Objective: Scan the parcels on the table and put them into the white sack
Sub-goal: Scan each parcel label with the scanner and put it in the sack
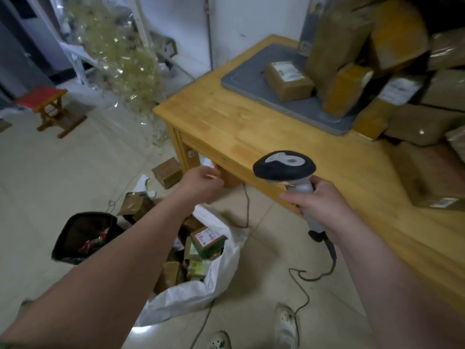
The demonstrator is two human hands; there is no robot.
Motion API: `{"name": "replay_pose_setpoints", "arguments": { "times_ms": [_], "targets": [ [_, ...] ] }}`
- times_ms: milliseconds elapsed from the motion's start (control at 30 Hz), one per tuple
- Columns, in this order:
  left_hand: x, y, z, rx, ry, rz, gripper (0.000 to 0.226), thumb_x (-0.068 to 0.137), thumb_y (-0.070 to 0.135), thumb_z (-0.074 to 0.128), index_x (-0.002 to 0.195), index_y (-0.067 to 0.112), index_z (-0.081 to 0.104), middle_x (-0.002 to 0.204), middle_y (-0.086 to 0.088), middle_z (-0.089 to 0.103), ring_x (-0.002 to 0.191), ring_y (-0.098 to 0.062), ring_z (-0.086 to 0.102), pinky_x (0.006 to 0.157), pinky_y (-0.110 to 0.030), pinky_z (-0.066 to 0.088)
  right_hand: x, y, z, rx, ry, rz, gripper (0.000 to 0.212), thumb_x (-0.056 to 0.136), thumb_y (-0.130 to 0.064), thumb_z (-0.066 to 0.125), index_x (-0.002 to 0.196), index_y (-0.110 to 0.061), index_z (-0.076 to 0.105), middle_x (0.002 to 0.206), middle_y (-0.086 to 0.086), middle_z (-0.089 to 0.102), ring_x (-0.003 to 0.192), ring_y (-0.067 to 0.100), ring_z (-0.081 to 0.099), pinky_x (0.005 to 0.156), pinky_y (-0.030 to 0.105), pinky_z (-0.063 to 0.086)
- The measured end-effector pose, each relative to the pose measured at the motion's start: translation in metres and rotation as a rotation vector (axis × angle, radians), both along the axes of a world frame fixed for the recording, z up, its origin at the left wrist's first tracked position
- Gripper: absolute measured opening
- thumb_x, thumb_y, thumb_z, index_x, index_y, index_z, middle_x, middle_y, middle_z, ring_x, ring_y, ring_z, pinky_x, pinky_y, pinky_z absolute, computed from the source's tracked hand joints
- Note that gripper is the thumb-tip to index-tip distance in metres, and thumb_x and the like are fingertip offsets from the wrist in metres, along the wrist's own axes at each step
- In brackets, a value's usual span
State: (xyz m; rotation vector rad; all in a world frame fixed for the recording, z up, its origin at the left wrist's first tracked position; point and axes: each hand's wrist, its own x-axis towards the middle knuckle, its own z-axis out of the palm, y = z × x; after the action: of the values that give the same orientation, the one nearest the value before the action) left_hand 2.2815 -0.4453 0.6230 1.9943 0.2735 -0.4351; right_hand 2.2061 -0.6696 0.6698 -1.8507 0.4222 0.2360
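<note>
Parcels (425,124) heaped on the table (226,127) at upper right; the white sack (201,290) lies open on the floor at lower centre.

Head view: the right hand (324,200) grasps the grey handle of a scanner (284,167), whose black head is raised over the table's near edge, its cable (302,275) trailing across the tiles. The left hand (201,183) reaches out above the sack, near the table's corner leg. Its fingers are blurred, so whether it holds anything cannot be told. One small labelled box (288,80) sits on a grey pad (251,79) beside the heap. More boxes fill the sack. A black bin (83,235) stands left of it, with a red-topped stool (41,96) at far left.
</note>
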Motion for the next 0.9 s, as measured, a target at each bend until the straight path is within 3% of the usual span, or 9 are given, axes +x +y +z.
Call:
{"name": "replay_pose_setpoints", "arguments": {
  "times_ms": [200,433,667,767,900],
  "targets": [
    [0.006,-0.122,0.049,-0.090,-0.068,-0.208,0.024,0.091,0.018,0.063,0.115,0.019,0.062,0.104,-0.003,0.062,0.093,-0.017,0.062,0.087,-0.037,0.054,-0.011,-0.093,0.025,-0.017,-0.063,-0.239,0.020,0.079,-0.023,0.076,0.093,-0.013,0.065,0.076,0.004,0.061,0.067,0.018,0.056,0.067,0.034,0.046],
    [0.007,-0.283,0.055,-0.113,-0.060,-0.358,0.024,0.090,0.016,0.063,0.114,0.015,0.062,0.103,-0.008,0.061,0.085,-0.020,0.058,0.079,-0.037,0.053,-0.036,-0.234,0.036,0.009,-0.096,-0.395,0.015,0.083,-0.019,0.074,0.085,-0.008,0.064,0.072,0.006,0.055,0.063,0.018,0.052,0.059,0.029,0.043],
    [-0.003,-0.421,0.024,-0.060,-0.003,-0.460,0.049,0.090,0.021,0.064,0.137,0.021,0.048,0.124,-0.007,0.055,0.099,-0.025,0.059,0.087,-0.039,0.053,-0.037,-0.348,0.009,0.107,-0.099,-0.551,0.010,0.087,-0.024,0.071,0.093,-0.022,0.065,0.089,-0.002,0.064,0.076,0.016,0.059,0.066,0.028,0.048],
    [-0.009,-0.449,0.006,0.023,-0.034,-0.496,0.061,0.089,0.022,0.065,0.145,0.021,0.040,0.137,-0.008,0.049,0.113,-0.028,0.057,0.079,-0.030,0.049,-0.029,-0.374,-0.013,0.154,-0.048,-0.531,0.016,0.086,-0.029,0.072,0.099,-0.027,0.064,0.095,-0.005,0.063,0.086,0.015,0.058,0.082,0.036,0.048],
    [-0.015,-0.461,-0.015,0.041,-0.064,-0.508,0.070,0.089,0.025,0.067,0.149,0.025,0.031,0.127,-0.001,0.054,0.113,-0.018,0.054,0.080,-0.021,0.042,-0.017,-0.388,-0.032,0.226,0.010,-0.480,0.025,0.085,-0.032,0.072,0.108,-0.027,0.064,0.101,-0.006,0.065,0.092,0.016,0.060,0.085,0.036,0.049]
  ]
}}
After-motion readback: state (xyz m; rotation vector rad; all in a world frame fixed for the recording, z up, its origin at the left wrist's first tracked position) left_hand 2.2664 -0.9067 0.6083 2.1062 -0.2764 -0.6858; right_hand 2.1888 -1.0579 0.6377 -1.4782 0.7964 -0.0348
